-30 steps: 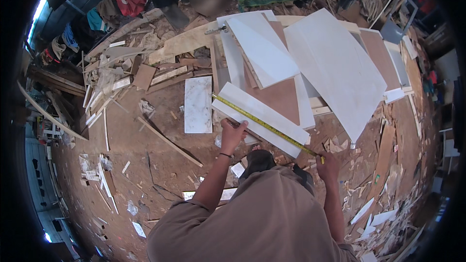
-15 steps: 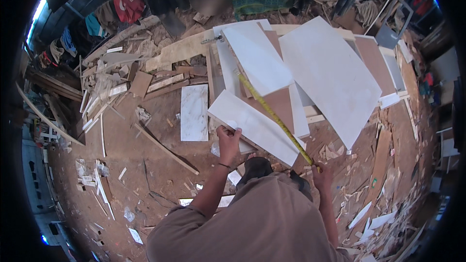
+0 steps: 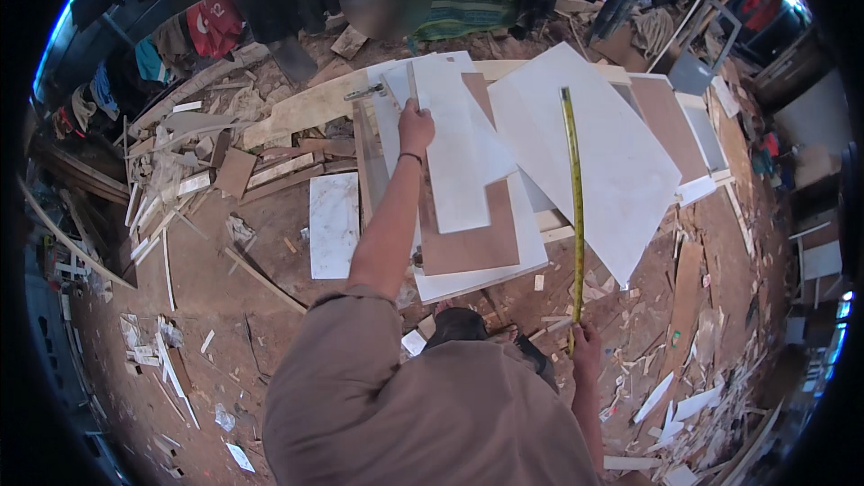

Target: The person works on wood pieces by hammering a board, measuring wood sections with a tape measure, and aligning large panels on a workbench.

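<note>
My left hand is stretched forward with its fingers closed on the left edge of a long white board. That board lies over a brown board and other white sheets. My right hand, low on the right, is closed around the near end of a yellow tape measure. The tape's blade runs out away from me, its far end over a large white sheet. Whether the case sits inside my right palm is hidden.
Left of the stack lies a smaller marbled white panel. A metal clamp sits at the stack's far left. Wood offcuts are heaped on the left, and a long plank lies on the right. Clothes hang at the back.
My left hand has gone forward from the near edge, and the white board near me has swung to lie lengthwise on the stack. The tape has turned from slanting left to nearly straight ahead.
</note>
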Motion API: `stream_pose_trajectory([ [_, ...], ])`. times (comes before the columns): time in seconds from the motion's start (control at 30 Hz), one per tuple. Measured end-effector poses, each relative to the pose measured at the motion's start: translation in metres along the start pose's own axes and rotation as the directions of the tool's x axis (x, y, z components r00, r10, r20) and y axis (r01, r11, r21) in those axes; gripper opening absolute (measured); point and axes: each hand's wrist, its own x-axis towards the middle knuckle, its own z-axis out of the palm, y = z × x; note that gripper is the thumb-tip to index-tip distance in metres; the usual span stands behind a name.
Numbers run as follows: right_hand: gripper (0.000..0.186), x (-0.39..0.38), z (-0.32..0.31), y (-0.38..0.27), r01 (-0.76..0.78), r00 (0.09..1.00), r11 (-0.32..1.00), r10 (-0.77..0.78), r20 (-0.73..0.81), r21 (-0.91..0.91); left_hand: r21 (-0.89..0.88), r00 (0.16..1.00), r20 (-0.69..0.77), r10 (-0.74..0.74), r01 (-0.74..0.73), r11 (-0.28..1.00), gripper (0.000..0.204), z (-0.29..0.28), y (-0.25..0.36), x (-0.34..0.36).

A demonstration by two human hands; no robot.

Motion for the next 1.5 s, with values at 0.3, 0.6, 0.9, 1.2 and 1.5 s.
stream_pose_trajectory([
  [0.3, 0.034, 0.117, 0.103, -0.173, 0.104, 0.898, 0.99, -0.133, 0.42, 0.091, 0.245, 0.946, -0.102, -0.309, 0.325, 0.914, 0.099, 0.032, -0.037, -0.03],
  [0.6, 0.03, 0.218, 0.186, -0.255, 0.063, 0.747, 0.998, -0.051, 0.663, 0.006, 0.091, 0.952, 0.04, -0.304, 0.3, 0.95, 0.075, 0.019, -0.046, -0.044],
  [0.9, 0.026, 0.2, 0.16, -0.217, -0.056, 0.715, 0.993, -0.032, 0.699, 0.103, 0.155, 0.933, 0.084, -0.351, 0.336, 0.929, 0.083, 0.04, -0.027, -0.076],
  [1.2, 0.025, 0.165, 0.102, -0.151, -0.227, 0.86, 0.909, 0.019, 0.51, 0.348, 0.114, 0.912, 0.117, -0.392, 0.38, 0.918, 0.1, 0.089, 0.007, -0.153],
  [1.5, 0.023, 0.161, 0.122, -0.154, -0.208, 0.84, 0.885, -0.057, 0.539, 0.417, 0.156, 0.897, 0.092, -0.433, 0.417, 0.896, 0.098, 0.069, 0.018, -0.137],
])
